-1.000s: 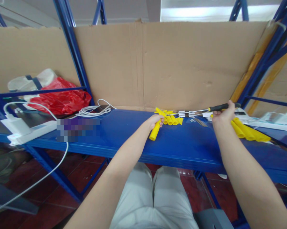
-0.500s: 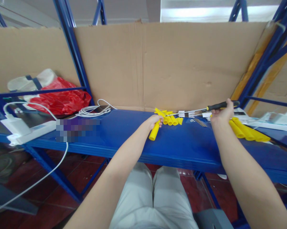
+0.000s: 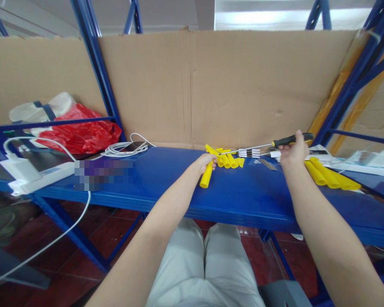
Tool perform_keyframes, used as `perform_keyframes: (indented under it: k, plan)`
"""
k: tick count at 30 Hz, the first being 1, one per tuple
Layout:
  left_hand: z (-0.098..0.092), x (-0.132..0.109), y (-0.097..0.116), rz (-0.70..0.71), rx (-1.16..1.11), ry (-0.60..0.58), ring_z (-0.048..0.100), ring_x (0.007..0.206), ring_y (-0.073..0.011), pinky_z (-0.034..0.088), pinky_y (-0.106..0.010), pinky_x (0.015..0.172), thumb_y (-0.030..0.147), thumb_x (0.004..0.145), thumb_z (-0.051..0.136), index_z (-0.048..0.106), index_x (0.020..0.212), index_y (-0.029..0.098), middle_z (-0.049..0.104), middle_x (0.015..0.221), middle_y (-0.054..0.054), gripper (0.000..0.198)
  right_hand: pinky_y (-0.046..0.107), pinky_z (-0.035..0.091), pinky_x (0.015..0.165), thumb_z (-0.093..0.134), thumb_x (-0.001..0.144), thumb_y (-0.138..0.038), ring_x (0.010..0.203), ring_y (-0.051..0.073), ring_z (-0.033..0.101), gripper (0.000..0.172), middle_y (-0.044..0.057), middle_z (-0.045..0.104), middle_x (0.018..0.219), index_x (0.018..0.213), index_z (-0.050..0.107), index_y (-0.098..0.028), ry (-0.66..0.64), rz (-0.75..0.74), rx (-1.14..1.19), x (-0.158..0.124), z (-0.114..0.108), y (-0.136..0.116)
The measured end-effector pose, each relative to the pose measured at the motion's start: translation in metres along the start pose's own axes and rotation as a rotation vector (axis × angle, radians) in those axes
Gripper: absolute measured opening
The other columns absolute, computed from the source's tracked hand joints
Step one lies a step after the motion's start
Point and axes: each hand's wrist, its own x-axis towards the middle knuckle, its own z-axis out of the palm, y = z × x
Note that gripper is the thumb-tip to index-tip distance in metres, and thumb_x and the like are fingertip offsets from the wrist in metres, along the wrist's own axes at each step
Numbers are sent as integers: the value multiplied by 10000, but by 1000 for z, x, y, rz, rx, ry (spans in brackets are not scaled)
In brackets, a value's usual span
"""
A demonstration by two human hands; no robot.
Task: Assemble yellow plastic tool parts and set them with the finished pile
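My left hand (image 3: 207, 161) is closed around a yellow tube (image 3: 206, 179) held slanted over the blue shelf. In my right hand (image 3: 295, 150) is a long screwdriver (image 3: 283, 141) with a black and yellow handle. Its thin metal shaft runs leftward, and the tip meets the yellow piece by my left fingers; the exact contact is too small to make out. Several short yellow tubes (image 3: 232, 161) lie just right of my left hand. Between the hands are small metal bits (image 3: 257, 161), a flat metal strip (image 3: 268, 164) and white-and-dark strips (image 3: 249, 152).
More yellow tubes (image 3: 330, 175) lie right of my right forearm, before a white power strip (image 3: 367, 166). At left are a coiled white cable (image 3: 124, 149), a red plastic bag (image 3: 83, 132) and another power strip (image 3: 47, 177). A cardboard sheet (image 3: 236, 85) backs the blue shelf (image 3: 166, 183).
My right hand and the screwdriver have shifted slightly left and up, toward my left hand. The left hand with the yellow tube has stayed nearly in place.
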Motion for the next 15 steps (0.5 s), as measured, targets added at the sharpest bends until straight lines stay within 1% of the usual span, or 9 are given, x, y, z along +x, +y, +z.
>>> perform_keyframes:
  k: [4,7,11,15]
  plan:
    - [0,0,0,21,6,63,328,339,-51,275,-165,399,23,888,408,442,782,185,378,466,89,196,154,427,421,495,987,-287,445,66,381,236,-79,379,583,773,416,-223,-35,30,-21,1,0,2]
    - [0,2,-1,36,22,111,334,347,-55,279,-174,411,17,873,428,454,778,182,380,470,87,192,189,488,448,515,967,-342,449,75,376,265,-64,380,584,742,439,-223,-87,85,8,5,-1,3]
    - [0,5,-3,50,44,151,342,354,-59,291,-184,423,20,871,441,461,763,180,388,474,83,194,226,518,449,549,937,-362,448,89,370,270,-56,367,577,724,451,-229,-145,124,22,10,-4,4]
    - [1,6,-3,77,67,193,348,353,-57,290,-187,419,17,866,462,473,760,175,392,474,84,191,214,518,426,513,952,-320,443,86,350,255,-62,352,562,724,449,-223,-124,121,-18,8,-3,5]
